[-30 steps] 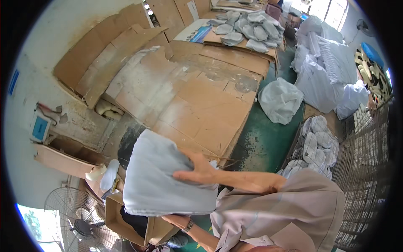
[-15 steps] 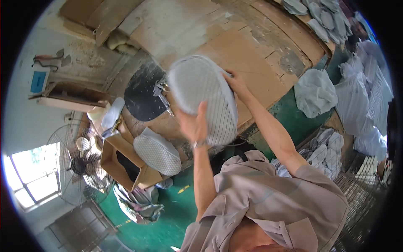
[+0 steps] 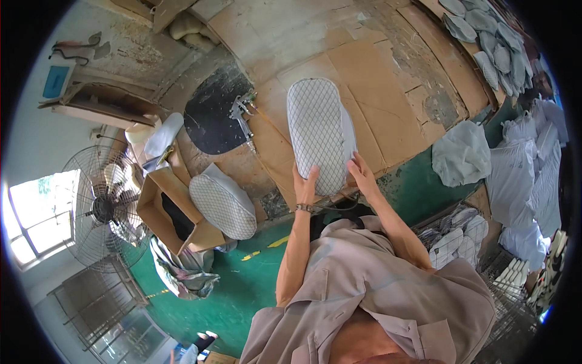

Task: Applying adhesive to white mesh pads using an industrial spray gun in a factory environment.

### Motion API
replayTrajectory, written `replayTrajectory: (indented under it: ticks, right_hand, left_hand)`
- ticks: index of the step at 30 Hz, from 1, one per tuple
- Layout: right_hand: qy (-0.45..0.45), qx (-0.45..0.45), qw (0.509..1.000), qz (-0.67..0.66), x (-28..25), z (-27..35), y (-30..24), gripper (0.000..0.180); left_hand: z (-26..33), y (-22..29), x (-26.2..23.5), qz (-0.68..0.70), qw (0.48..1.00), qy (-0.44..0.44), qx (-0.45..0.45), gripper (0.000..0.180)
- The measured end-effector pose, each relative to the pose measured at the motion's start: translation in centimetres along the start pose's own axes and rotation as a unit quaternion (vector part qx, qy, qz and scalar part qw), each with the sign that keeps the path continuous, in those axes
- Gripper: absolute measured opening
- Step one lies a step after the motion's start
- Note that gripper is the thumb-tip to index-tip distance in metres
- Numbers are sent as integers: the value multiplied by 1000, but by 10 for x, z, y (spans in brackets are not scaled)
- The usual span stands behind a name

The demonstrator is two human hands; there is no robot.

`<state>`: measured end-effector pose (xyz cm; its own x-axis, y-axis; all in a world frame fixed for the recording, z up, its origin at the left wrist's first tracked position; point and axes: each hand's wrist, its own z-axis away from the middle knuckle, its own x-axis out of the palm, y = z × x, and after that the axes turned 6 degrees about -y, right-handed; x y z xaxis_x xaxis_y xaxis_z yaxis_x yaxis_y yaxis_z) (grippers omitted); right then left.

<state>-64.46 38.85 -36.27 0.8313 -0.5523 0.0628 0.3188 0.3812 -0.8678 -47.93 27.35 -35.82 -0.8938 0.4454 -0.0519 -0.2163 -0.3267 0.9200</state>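
Observation:
A long, round-ended white quilted pad (image 3: 318,130) with a dark diamond pattern and a plain pale side lies before me, over the cardboard-covered table. My left hand (image 3: 305,184) is closed on its near left edge, thumb on top. At the near right edge my right hand (image 3: 362,177) grips it too, thumb on the pale side. The fingers under the pad are hidden. To the left, a metal spray gun (image 3: 242,118) with an orange hose rests partly on a black round-cornered mat (image 3: 209,112), apart from both hands.
A similar quilted pad (image 3: 221,203) sits left, beside an open cardboard box (image 3: 160,209) and a caged fan (image 3: 103,209). Grey-white pieces (image 3: 494,42) are heaped at the far right. White plastic bags (image 3: 461,155) and a wire basket (image 3: 458,236) of pale pieces stand right.
The pad has turned from a plain or striped look to its diamond-patterned face and moved right. My right hand has come down from its far right edge to the near end.

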Motion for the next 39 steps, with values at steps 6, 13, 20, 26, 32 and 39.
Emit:
replayTrajectory:
  ticks: [6,13,20,26,32,39]
  right_hand:
    - [-81,-117,985,101,-13,-16,-45,92]
    - [-5,-113,989,91,-8,-5,-38,88]
    - [126,37,989,72,-15,74,11,66]
    - [32,96,961,256,2,136,58,49]
    - [9,40,922,384,34,164,53,48]
    - [-1,39,912,408,61,191,58,49]
  left_hand:
    - [9,4,60,33,997,71,20,88]
    - [-7,-40,5,105,994,-10,4,79]
    - [-39,-77,-91,-369,882,289,-52,51]
    - [-64,-103,-127,-304,926,210,-82,36]
    - [-127,-84,-159,347,911,-39,-221,34]
    - [-97,-9,-170,439,890,-19,-125,33]
